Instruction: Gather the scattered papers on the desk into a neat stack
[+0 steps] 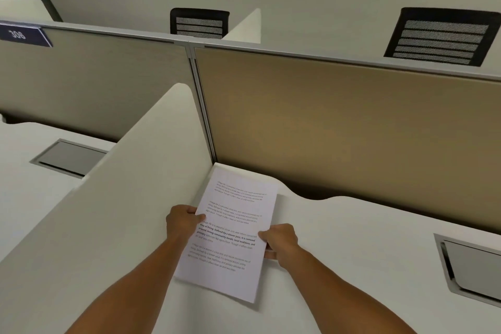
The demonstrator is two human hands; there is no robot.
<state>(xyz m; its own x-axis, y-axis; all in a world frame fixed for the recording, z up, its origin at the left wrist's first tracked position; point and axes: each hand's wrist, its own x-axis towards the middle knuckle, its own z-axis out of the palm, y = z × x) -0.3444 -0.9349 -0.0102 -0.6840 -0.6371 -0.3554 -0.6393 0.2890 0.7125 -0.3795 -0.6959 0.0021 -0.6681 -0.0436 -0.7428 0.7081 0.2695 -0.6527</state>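
Observation:
A stack of white printed papers lies on the white desk, its far end pushed into the corner where the side divider meets the back partition. My left hand grips the stack's left edge, thumb on top of the page. My right hand grips the right edge, thumb on top and fingers underneath. The top sheet shows several paragraphs of black text. The sheets look aligned, with a lower sheet's edge peeking out along the right side.
A white side divider stands right beside the stack's left edge. A tan back partition closes the far side. A grey cable hatch sits in the desk at right. Two black mesh chairs show beyond the partition.

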